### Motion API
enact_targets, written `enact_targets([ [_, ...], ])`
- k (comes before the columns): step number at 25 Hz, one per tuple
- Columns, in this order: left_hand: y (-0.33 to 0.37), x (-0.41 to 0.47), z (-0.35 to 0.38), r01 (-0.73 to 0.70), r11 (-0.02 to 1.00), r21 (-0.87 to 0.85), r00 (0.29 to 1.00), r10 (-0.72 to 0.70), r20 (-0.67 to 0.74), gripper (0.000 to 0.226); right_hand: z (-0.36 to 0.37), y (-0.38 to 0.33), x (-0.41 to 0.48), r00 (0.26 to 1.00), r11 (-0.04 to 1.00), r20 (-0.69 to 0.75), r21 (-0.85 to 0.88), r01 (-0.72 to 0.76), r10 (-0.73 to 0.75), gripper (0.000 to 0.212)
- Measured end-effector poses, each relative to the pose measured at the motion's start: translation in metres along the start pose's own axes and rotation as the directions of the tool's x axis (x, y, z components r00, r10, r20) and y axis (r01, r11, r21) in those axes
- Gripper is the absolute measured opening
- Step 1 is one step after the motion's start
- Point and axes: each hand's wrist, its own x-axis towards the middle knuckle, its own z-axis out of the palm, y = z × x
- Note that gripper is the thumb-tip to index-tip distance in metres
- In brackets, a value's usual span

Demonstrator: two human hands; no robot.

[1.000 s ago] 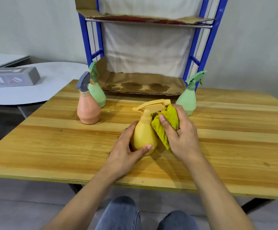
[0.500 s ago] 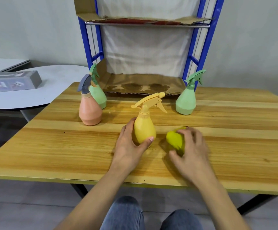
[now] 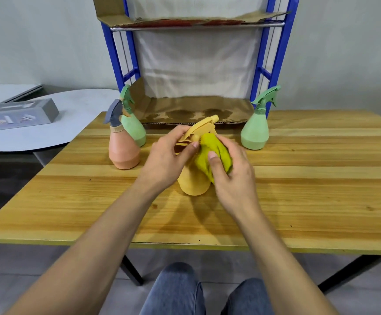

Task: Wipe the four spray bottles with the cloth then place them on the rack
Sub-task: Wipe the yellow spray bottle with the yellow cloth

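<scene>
Closely curled, the fingers (image 3: 189, 150) of the left hand (image 3: 169, 155) grip the neck and trigger head of the yellow spray bottle (image 3: 193, 185). The fingers (image 3: 214, 162) of the right hand (image 3: 232, 178) clutch the bunched yellow-green cloth (image 3: 212, 153) and press it against the bottle's shoulder. The bottle sits mid-table, between the two hands; whether its base rests on the wooden table (image 3: 298, 178) or hangs just above it I cannot tell.

By my reading, the step in hand is wiping this one bottle, and none is on the rack (image 3: 262, 73) yet. The next move likely calls for working the cloth round the body while the left hand steadies or turns it, then lifting it forward onto the cardboard-lined lower shelf (image 3: 191, 110).

The pink spray bottle (image 3: 123, 153) stands to the left, with a green spray bottle (image 3: 133, 130) just behind it. A second green spray bottle (image 3: 254, 133) stands right, by the blue post. The shelf front between them is open, so a straight path looks free. The near table edge lies well apart from the work.
</scene>
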Motion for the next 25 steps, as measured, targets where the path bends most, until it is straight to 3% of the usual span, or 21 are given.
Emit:
enact_targets([
  [4, -0.001, -0.001, 0.003, -0.043, 0.997, 0.061, 0.998, 0.046, -0.053, 0.023, 0.006, 0.002, 0.006, 0.988, 0.999, 0.155, -0.025, 0.024, -0.02, 0.056],
  [11, 0.001, -0.004, 0.008, -0.041, 0.995, 0.091, 0.997, 0.047, -0.065, 0.029, -0.01, 0.034, -0.005, 0.96, 0.937, 0.23, -0.341, -0.073, 0.159, 0.047],
  [13, 0.003, -0.004, 0.009, -0.05, 0.994, 0.099, 0.996, 0.057, -0.068, 0.029, -0.014, 0.022, 0.009, 0.957, 0.959, 0.238, -0.266, -0.1, 0.165, 0.045],
  [16, 0.003, -0.003, 0.012, -0.082, 0.99, 0.118, 0.993, 0.09, -0.071, 0.027, -0.007, 0.005, 0.015, 0.991, 0.999, 0.13, -0.038, -0.033, 0.038, 0.041],
  [19, 0.001, -0.001, 0.013, -0.066, 0.991, 0.119, 0.995, 0.074, -0.07, 0.026, -0.004, 0.025, -0.002, 0.99, 0.99, 0.136, -0.14, -0.02, 0.039, 0.04],
  [22, -0.002, -0.003, 0.012, -0.056, 0.991, 0.12, 0.995, 0.065, -0.074, 0.026, -0.012, 0.034, 0.003, 0.965, 0.938, 0.2, -0.333, -0.097, 0.171, 0.038],
  [25, -0.002, -0.002, 0.015, -0.076, 0.991, 0.11, 0.993, 0.085, -0.082, 0.024, -0.009, 0.018, 0.018, 0.982, 0.986, 0.185, -0.167, 0.006, 0.025, 0.04],
])
